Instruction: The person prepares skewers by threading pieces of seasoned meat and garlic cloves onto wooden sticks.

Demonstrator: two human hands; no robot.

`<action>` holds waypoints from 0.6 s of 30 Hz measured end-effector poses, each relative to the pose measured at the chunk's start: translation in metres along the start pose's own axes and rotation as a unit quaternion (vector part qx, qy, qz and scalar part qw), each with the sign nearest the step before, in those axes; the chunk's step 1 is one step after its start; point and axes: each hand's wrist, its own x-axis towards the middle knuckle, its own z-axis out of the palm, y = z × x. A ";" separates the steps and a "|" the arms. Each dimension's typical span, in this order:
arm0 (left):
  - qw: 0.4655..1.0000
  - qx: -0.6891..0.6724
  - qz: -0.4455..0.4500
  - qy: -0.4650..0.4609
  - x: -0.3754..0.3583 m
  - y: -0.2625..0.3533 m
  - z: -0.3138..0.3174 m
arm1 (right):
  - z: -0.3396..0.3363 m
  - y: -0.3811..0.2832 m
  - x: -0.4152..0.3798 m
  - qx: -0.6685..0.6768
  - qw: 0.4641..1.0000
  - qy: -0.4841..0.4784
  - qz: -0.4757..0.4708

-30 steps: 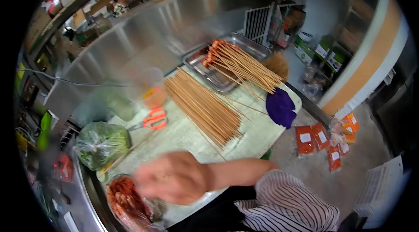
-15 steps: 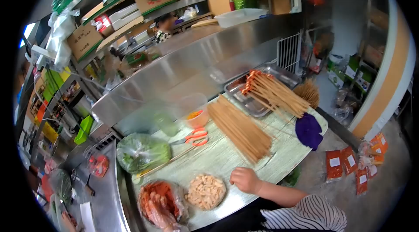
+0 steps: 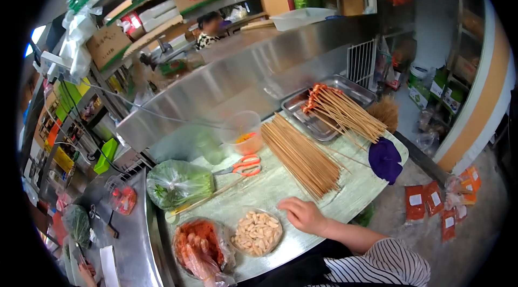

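My left hand [image 3: 200, 257], in a clear plastic glove smeared red, is down in a plastic-lined bowl of red seasoning paste [image 3: 214, 238]. Its fingertips blend into the paste, which hides what they grip. Beside that bowl stands a round bowl of pale pieces [image 3: 257, 233] that look like peeled garlic cloves. My right hand [image 3: 302, 215] is bare and holds nothing. It hovers at the right of the pale pieces, thumb and fingers loosely apart. Beyond it lies a bundle of wooden skewers [image 3: 302, 157] on the pale green board [image 3: 232, 195].
A metal tray [image 3: 294, 104] carries skewers threaded with red food [image 3: 345, 111]; a purple cloth [image 3: 385, 160] lies at the board's right edge. Orange-handled scissors [image 3: 247, 166], a plastic tub [image 3: 243, 144] and bagged greens [image 3: 181, 184] stand behind the bowls. A person [image 3: 208, 33] is beyond the shelf.
My right hand has shifted slightly up and left towards the bowl of pale pieces, and its fingers have opened out. My left hand stays in the red paste. The view has tilted a little.
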 end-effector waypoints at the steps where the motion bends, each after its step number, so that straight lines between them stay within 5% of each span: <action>1: 1.000 0.010 -0.001 -0.013 0.002 0.002 0.000 | -0.004 -0.007 0.014 0.003 1.000 0.030 -0.009; 5: 0.995 0.039 -0.021 -0.089 0.014 -0.004 -0.026 | -0.032 -0.033 0.092 0.048 0.991 0.118 -0.044; 12: 0.991 0.129 -0.021 -0.015 0.002 0.007 -0.004 | -0.043 -0.072 0.165 0.273 0.946 0.171 -0.020; 15: 0.993 0.114 -0.019 -0.033 0.003 0.006 -0.004 | -0.034 -0.082 0.144 0.169 0.945 0.182 -0.215; 18: 0.994 0.080 -0.048 -0.052 0.005 0.006 -0.004 | -0.023 -0.079 0.100 0.147 0.929 0.132 -0.312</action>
